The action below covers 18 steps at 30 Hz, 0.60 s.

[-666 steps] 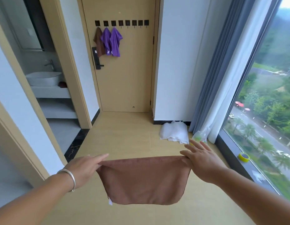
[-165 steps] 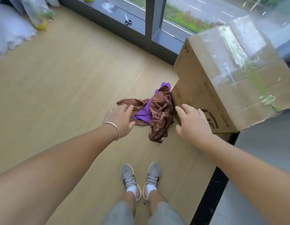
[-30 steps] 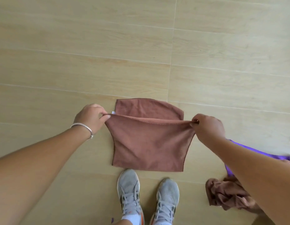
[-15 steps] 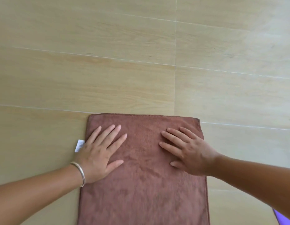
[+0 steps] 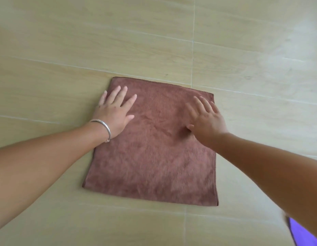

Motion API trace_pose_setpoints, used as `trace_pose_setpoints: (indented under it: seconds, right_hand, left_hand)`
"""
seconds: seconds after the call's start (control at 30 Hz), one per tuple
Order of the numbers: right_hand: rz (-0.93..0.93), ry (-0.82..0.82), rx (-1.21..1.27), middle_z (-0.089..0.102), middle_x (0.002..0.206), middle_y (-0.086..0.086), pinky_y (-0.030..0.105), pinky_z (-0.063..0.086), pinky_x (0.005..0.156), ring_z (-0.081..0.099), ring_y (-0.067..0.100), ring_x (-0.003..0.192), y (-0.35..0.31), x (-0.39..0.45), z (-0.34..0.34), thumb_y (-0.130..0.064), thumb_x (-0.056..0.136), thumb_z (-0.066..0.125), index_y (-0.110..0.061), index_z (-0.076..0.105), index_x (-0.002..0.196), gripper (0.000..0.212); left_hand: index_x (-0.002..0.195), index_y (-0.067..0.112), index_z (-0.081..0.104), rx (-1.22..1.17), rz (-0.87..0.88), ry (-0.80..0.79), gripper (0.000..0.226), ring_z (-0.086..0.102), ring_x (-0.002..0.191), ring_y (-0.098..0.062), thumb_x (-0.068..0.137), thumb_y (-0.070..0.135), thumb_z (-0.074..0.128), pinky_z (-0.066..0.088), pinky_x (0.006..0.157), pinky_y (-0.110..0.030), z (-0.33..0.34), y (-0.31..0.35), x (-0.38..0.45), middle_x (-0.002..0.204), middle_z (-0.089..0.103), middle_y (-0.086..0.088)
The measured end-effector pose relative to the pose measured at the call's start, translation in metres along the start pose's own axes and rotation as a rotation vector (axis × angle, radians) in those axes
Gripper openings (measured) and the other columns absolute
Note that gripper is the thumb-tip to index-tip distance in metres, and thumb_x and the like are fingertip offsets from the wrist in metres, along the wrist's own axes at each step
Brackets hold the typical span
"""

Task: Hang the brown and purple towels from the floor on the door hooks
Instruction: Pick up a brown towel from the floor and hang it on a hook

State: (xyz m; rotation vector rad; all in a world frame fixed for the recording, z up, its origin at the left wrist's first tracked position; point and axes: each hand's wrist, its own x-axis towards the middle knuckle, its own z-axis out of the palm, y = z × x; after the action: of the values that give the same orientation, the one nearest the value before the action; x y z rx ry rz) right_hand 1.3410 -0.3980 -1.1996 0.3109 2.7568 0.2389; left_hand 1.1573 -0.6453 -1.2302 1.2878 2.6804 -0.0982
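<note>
Pale wood-look floor point(image 5: 154, 41) with thin seams fills the view; no door or hooks are visible. A brown towel point(image 5: 154, 157) lies spread flat on it, not yet hung. The left hand point(image 5: 115, 110) and right hand point(image 5: 205, 121) rest on its far half, palms down, fingers straight and spread, gripping nothing. A purple towel point(image 5: 303, 235) shows at the lower right corner, also on the floor. Judged from this, lifting, carrying and hanging remain for both.

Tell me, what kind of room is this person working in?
Probably an indoor living space, though little shows. The floor is pale wood-look tile with thin joints, a brown towel lies spread flat on it, and a purple cloth peeks in at the corner.
</note>
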Motion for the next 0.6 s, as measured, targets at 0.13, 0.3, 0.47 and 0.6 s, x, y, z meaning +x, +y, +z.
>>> trace_pose_setpoints:
  seconds: [0.13,0.3,0.47,0.6]
  right_hand:
    - [-0.242,0.100,0.192,0.022,0.159,0.009,0.043,0.016,0.119,0.016,0.024,0.147,-0.037,-0.051,0.008,-0.054,0.094,0.041,-0.019,0.030,0.150,0.067]
    - [-0.531,0.059,0.123,0.036,0.152,0.012,0.052,0.028,0.112,0.033,0.029,0.141,-0.049,-0.134,0.054,-0.058,0.087,0.052,-0.016,0.045,0.143,0.071]
    - [-0.606,0.059,0.080,0.031,0.154,0.011,0.051,0.026,0.109,0.029,0.029,0.143,-0.030,-0.148,0.070,-0.067,0.090,0.041,-0.013,0.038,0.147,0.078]
    - [-0.621,0.100,0.030,0.032,0.153,0.012,0.051,0.027,0.109,0.031,0.031,0.141,-0.023,-0.146,0.073,-0.060,0.093,0.043,-0.012,0.038,0.147,0.072]
  left_hand:
    - [0.148,0.026,0.033,-0.120,0.174,-0.008,0.064,0.020,0.145,-0.024,0.092,0.056,0.032,0.018,0.116,-0.048,0.005,0.016,-0.064,0.157,0.025,-0.007]
    - [0.147,0.023,0.036,-0.085,0.284,-0.103,0.067,0.021,0.145,-0.027,0.091,0.060,0.035,0.020,0.114,-0.053,0.030,0.012,-0.150,0.157,0.024,-0.010]
    - [0.147,0.019,0.036,0.011,0.404,-0.142,0.086,0.024,0.144,-0.030,0.081,0.073,0.045,0.022,0.111,-0.057,0.036,-0.001,-0.184,0.155,0.027,-0.013]
    - [0.142,0.021,0.044,0.043,0.428,-0.083,0.073,0.034,0.139,-0.028,0.082,0.064,0.043,0.025,0.109,-0.056,0.029,0.000,-0.177,0.151,0.035,-0.012]
